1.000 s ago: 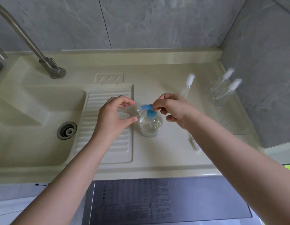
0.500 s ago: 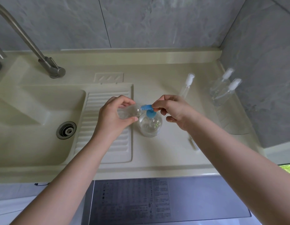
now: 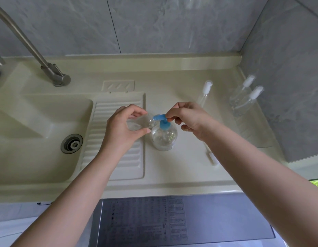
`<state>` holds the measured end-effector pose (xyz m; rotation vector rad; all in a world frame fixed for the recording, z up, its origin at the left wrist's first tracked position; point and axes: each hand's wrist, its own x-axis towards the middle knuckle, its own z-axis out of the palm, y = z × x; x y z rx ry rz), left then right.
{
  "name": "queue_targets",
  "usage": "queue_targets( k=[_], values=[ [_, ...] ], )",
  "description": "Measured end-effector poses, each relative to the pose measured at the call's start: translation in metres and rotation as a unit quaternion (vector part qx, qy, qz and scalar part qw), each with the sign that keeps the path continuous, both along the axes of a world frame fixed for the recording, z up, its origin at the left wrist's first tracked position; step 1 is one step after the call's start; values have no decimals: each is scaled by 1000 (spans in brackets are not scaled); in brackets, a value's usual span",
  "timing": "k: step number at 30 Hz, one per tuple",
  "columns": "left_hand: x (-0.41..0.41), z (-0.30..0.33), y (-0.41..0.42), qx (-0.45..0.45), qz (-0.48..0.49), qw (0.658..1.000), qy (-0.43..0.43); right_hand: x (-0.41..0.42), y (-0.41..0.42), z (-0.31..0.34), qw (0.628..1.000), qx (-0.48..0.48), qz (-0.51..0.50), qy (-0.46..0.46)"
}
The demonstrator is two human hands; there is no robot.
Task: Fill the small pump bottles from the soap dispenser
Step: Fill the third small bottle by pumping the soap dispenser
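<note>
Filling underway: my left hand [image 3: 122, 127] grips small bottle [image 3: 139, 123], tilted, mouth at blue nozzle of soap dispenser [image 3: 164, 135]; right hand [image 3: 188, 118] pinches pump head. Three capped bottles [image 3: 241, 97] wait by wall; contents unclear.

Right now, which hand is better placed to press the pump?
Right hand: its fingers already rest on the soap dispenser's blue pump head. The left hand grips the small bottle at the spout.
</note>
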<state>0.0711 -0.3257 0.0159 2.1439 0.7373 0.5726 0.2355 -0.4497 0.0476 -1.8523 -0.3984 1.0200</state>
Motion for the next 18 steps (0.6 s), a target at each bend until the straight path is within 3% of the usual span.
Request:
queue_targets(
  k=[10, 18],
  values=[
    [-1, 0, 1, -6, 2, 1000, 6, 2, 0, 0, 1000, -4, 5, 15],
    [0, -2, -1, -4, 5, 1000, -2, 0, -2, 1, 999, -7, 15, -27]
  ],
)
